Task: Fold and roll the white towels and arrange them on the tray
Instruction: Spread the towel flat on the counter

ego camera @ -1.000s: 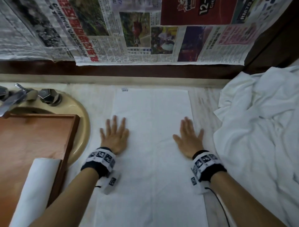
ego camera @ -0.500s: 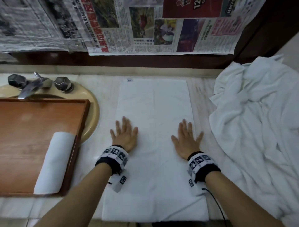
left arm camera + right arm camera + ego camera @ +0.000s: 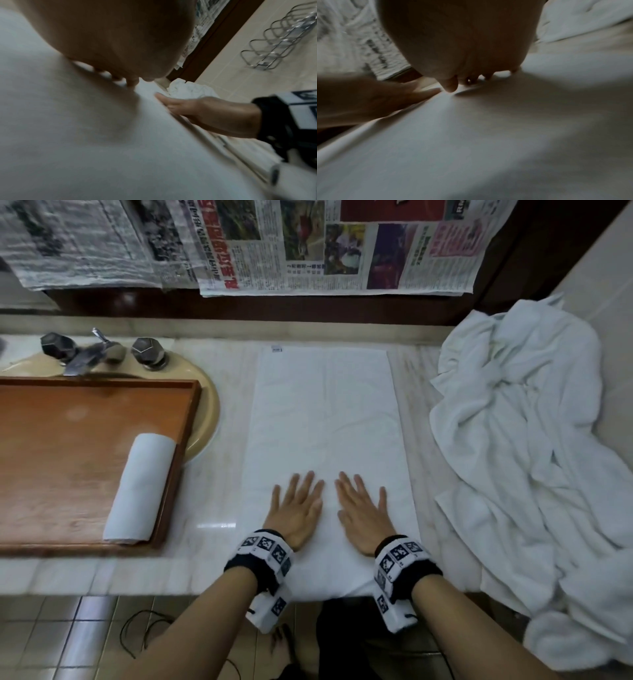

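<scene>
A person's left hand (image 3: 297,510) and right hand (image 3: 363,513) lie flat, fingers straight, side by side on the near half of a long folded white towel (image 3: 325,419) spread on a pale marble counter (image 3: 219,508). To the left, one rolled white towel (image 3: 138,489) rests along the right edge of a brown wooden tray (image 3: 68,440). A heap of crumpled white towels (image 3: 534,460) sits to the right.

Left hand (image 3: 297,510) and right hand (image 3: 363,513) side by side, palms down, fingers straight.
</scene>
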Action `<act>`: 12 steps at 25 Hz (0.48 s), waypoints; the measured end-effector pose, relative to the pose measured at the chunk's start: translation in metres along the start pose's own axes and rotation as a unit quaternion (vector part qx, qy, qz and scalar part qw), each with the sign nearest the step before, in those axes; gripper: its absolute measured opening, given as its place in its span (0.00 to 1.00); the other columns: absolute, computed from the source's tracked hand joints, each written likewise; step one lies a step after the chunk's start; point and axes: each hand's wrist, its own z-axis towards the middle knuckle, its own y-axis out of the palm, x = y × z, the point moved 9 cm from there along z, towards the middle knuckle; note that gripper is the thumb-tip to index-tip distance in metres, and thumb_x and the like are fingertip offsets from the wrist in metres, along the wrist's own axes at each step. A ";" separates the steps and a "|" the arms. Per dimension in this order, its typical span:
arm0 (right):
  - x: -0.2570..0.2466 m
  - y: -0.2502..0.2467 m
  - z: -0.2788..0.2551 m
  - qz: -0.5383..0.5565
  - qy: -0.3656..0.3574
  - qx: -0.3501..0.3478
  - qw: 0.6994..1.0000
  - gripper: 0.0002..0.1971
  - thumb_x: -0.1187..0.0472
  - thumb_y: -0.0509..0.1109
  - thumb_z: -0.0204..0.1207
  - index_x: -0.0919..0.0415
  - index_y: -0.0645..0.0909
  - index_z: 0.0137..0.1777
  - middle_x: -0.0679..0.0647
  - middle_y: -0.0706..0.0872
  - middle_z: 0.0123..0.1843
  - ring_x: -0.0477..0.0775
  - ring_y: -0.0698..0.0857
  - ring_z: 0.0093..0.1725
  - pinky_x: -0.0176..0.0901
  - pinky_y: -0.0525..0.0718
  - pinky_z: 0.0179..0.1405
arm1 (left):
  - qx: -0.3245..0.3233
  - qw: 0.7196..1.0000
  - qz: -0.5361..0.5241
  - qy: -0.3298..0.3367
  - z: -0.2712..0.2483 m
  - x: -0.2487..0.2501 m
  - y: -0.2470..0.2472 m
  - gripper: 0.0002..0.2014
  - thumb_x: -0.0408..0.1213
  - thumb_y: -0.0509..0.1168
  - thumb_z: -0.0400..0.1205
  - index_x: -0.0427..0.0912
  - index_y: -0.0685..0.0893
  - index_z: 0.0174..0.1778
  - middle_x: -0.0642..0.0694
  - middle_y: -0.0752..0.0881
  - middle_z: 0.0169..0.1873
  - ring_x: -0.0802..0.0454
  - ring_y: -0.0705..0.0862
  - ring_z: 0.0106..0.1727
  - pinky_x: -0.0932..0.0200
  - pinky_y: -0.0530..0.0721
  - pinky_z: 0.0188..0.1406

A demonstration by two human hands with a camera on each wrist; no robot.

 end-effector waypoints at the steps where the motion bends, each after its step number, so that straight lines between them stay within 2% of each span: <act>1: 0.025 -0.004 -0.001 0.020 0.056 0.012 0.998 0.30 0.51 0.43 0.88 0.53 0.33 0.85 0.44 0.25 0.82 0.49 0.30 0.83 0.73 0.36 0.79 | 0.022 0.999 -0.005 -0.039 -0.001 -0.021 -0.006 0.26 0.53 0.34 0.89 0.58 0.40 0.85 0.59 0.30 0.80 0.53 0.31 0.84 0.44 0.28 0.80; 3: 0.069 -0.015 -0.013 0.036 0.198 0.033 0.979 0.31 0.48 0.42 0.88 0.55 0.31 0.84 0.46 0.27 0.84 0.51 0.30 0.83 0.75 0.36 0.77 | 0.061 0.985 -0.014 -0.158 -0.011 -0.059 -0.026 0.27 0.53 0.35 0.89 0.55 0.40 0.85 0.55 0.32 0.83 0.50 0.32 0.84 0.42 0.31 0.80; 4: 0.065 -0.014 -0.019 0.034 0.205 0.031 0.978 0.32 0.48 0.42 0.87 0.56 0.31 0.84 0.47 0.27 0.84 0.51 0.31 0.83 0.74 0.35 0.76 | 0.062 0.983 -0.025 -0.170 -0.016 -0.058 -0.028 0.27 0.53 0.35 0.89 0.53 0.40 0.85 0.54 0.33 0.84 0.49 0.32 0.84 0.41 0.31 0.80; 7: -0.015 0.013 -0.021 0.000 0.031 0.021 0.999 0.30 0.51 0.43 0.88 0.56 0.34 0.85 0.47 0.29 0.85 0.51 0.32 0.84 0.69 0.35 0.79 | 0.020 0.999 -0.038 -0.027 -0.018 0.012 0.007 0.27 0.50 0.35 0.90 0.51 0.41 0.86 0.55 0.35 0.84 0.51 0.34 0.84 0.44 0.31 0.80; 8: -0.022 0.020 -0.023 0.000 0.006 0.023 1.000 0.30 0.52 0.43 0.88 0.55 0.34 0.85 0.47 0.30 0.85 0.50 0.32 0.84 0.67 0.35 0.80 | 0.013 0.999 -0.034 -0.009 -0.020 0.016 0.016 0.27 0.50 0.35 0.90 0.52 0.41 0.86 0.55 0.36 0.84 0.52 0.34 0.84 0.45 0.31 0.81; 9: -0.011 0.020 -0.025 0.009 0.025 0.032 0.999 0.30 0.52 0.43 0.88 0.55 0.34 0.85 0.47 0.30 0.85 0.49 0.32 0.84 0.67 0.35 0.81 | 0.027 0.999 -0.023 -0.025 -0.022 0.003 0.016 0.27 0.51 0.35 0.90 0.52 0.41 0.86 0.55 0.36 0.84 0.53 0.33 0.84 0.45 0.31 0.81; 11: 0.035 0.014 -0.030 0.039 0.148 0.048 0.987 0.31 0.50 0.43 0.88 0.57 0.33 0.85 0.49 0.29 0.85 0.49 0.32 0.84 0.69 0.35 0.80 | 0.071 0.989 -0.017 -0.129 -0.030 -0.045 0.000 0.28 0.52 0.35 0.89 0.52 0.40 0.86 0.54 0.35 0.84 0.52 0.33 0.84 0.43 0.32 0.81; 12: 0.046 0.013 -0.036 0.036 0.187 0.051 0.980 0.32 0.49 0.43 0.88 0.58 0.33 0.85 0.50 0.29 0.85 0.50 0.32 0.84 0.70 0.34 0.79 | 0.086 0.982 -0.020 -0.165 -0.036 -0.058 -0.006 0.28 0.52 0.36 0.89 0.50 0.39 0.86 0.53 0.34 0.84 0.51 0.33 0.84 0.43 0.32 0.81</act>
